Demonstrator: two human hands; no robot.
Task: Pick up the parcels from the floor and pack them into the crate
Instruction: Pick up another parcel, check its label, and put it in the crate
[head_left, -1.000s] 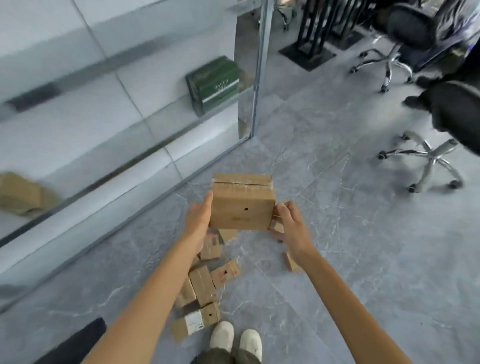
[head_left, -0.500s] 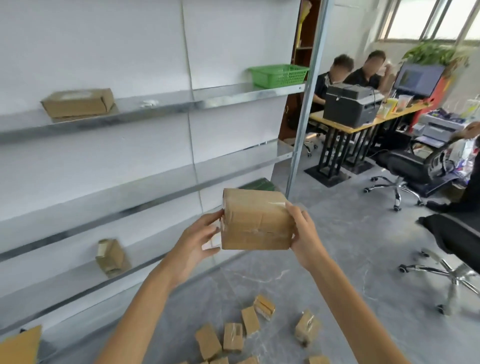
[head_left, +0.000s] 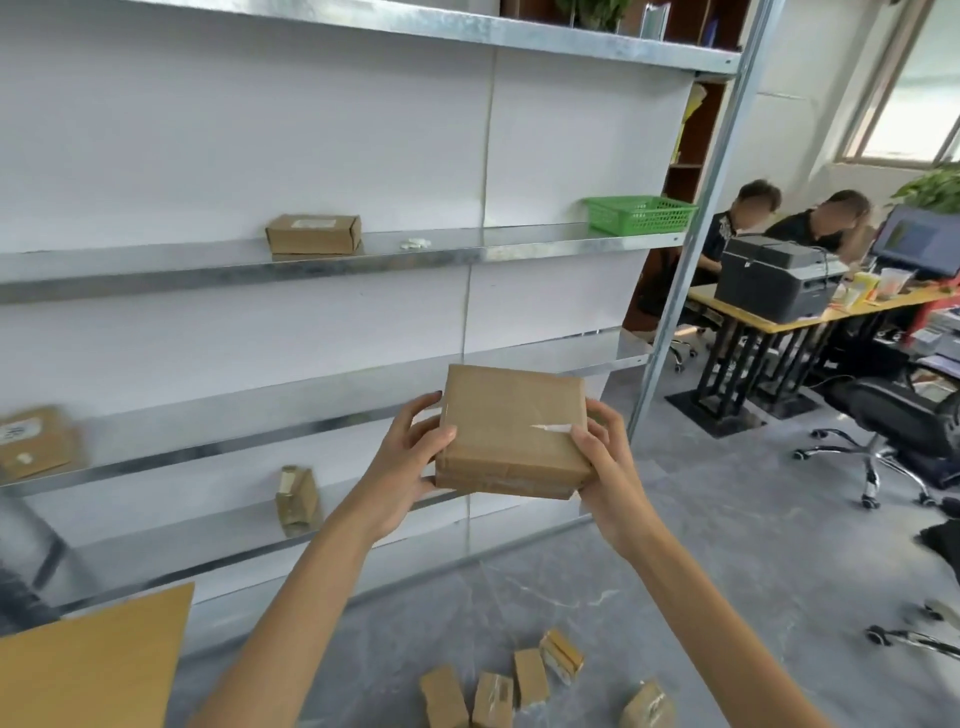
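- Parcel (head_left: 511, 428) of brown cardboard is held in the air between both hands, in front of the metal shelving (head_left: 208, 273) and above the grey floor (head_left: 753, 545).
- It is flat and nearly square, and its broad face is tilted toward the camera.
- Clear tape runs over this face and around the near edge, and a short white torn strip shows near the right side.
- The corners look a little soft and the near edge is slightly wrinkled.
- The left hand (head_left: 410, 462) grasps the left edge, with the thumb on the top face and the fingers curled around the side.
- The right hand (head_left: 605, 467) grasps the right edge in the same way, and its thumb lies just beside the white strip.
- Five small parcels (head_left: 531, 677) lie on the floor below the arms, some with tape or a white label.
- One shelf carries a brown box (head_left: 313, 234) and, well apart at its right end, a green basket (head_left: 641, 213).
- A small upright parcel (head_left: 296, 499) stands on a lower shelf.
- A flat cardboard sheet (head_left: 93, 660) fills the lower left corner.
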